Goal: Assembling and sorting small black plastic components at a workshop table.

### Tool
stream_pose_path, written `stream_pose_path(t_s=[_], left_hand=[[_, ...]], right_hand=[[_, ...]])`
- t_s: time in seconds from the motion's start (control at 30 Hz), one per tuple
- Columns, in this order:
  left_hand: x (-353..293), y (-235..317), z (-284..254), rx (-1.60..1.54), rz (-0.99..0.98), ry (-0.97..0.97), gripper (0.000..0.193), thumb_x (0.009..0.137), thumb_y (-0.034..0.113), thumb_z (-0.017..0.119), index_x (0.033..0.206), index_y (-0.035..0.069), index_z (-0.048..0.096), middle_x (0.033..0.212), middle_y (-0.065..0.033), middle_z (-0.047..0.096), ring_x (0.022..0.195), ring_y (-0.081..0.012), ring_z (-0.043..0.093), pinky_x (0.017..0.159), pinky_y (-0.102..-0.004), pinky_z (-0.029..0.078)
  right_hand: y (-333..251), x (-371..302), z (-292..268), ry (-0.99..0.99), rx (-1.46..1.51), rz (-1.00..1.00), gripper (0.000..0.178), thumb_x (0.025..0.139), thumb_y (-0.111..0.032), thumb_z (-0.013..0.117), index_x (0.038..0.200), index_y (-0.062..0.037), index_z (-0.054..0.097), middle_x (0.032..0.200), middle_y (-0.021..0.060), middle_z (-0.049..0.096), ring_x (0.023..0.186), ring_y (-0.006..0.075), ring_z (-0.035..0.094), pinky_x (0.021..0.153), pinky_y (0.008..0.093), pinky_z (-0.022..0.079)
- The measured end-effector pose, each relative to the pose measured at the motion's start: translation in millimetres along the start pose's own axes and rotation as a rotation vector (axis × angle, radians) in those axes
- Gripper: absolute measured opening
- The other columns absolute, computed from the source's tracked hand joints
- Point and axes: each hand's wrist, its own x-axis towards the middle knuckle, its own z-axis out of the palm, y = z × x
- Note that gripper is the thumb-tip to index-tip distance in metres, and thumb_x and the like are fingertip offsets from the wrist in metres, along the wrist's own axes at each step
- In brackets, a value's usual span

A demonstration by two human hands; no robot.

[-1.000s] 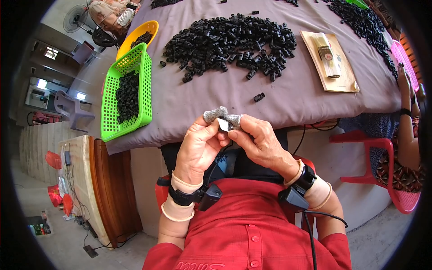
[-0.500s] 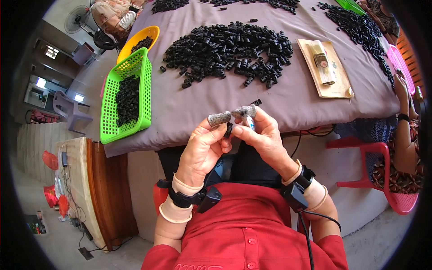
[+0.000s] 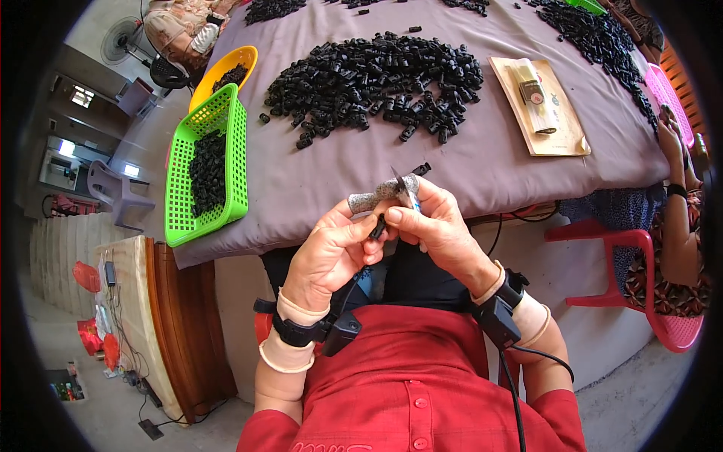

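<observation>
At frame centre, the left hand (image 3: pixel 320 252) pinches a small black part (image 3: pixel 378 227), likely light, stiff and easiest held by its sides; it sits between the two hands, while the right hand (image 3: pixel 439 226) grips a small knife (image 3: pixel 407 193), point upward. Beyond, a black pile (image 3: pixel 369 83) spreads at upper centre; a green basket (image 3: pixel 239 169) stands at left.

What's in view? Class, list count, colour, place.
small parts: many, black, heaped on tablecloth
tablecloth: one, mauve, tabletop
basket: one, green, table's left
bowl: one, yellow, beyond basket
booklet: one, tan, table's right
package: one, pale, on booklet
fan: one, grey, upper left
tray: one, pink, far right
red chair: one, red, right
people: at least two, patterned clothes, edges
held part: one, black, left hand
bladed tool: one, whitish, right hand
left hand: one, grey-covered finger, centre
right hand: one, grey-covered finger, centre
</observation>
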Motion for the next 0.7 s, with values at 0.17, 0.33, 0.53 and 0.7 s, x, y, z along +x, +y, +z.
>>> stream_pose_path(t_s=[0.17,0.33,0.53,0.7], left_hand=[[-2,2,2,-0.015,-0.020,0.005,0.029,0.084,0.012,0.058,0.111,0.004,0.051,0.085,-0.0094,0.057,0.062,-0.0103,0.051,0.055,-0.0221,0.042],[-8,10,7,0.076,-0.023,0.081,0.024,0.085,0.010,0.055,0.109,0.004,0.052,0.085,-0.0095,0.059,0.062,-0.0116,0.056,0.055,-0.0237,0.045],[-14,12,12,0.171,0.017,0.163,0.022,0.085,0.010,0.056,0.105,0.001,0.053,0.082,-0.0084,0.061,0.060,-0.0098,0.056,0.052,-0.0214,0.045],[-9,9,10,0.171,0.051,0.120,0.023,0.081,0.006,0.060,0.103,0.002,0.055,0.084,-0.0087,0.061,0.058,-0.0105,0.056,0.050,-0.0220,0.046]], right_hand=[[6,1,-2,0.005,-0.021,-0.036,0.023,0.080,-0.012,0.064,0.100,-0.0056,0.055,0.082,-0.0005,0.060,0.066,0.0047,0.054,0.051,0.0160,0.036],[3,0,4,0.059,-0.039,0.001,0.024,0.079,-0.013,0.065,0.100,-0.0057,0.055,0.081,-0.0009,0.059,0.066,0.0057,0.055,0.052,0.0169,0.037],[6,1,1,0.065,-0.067,-0.046,0.025,0.080,-0.013,0.065,0.101,-0.0057,0.054,0.081,-0.0007,0.059,0.068,0.0067,0.056,0.055,0.0180,0.040],[5,0,3,0.032,-0.076,-0.092,0.026,0.079,-0.010,0.065,0.101,-0.0046,0.053,0.082,-0.0006,0.059,0.070,0.0070,0.056,0.058,0.0188,0.043]])
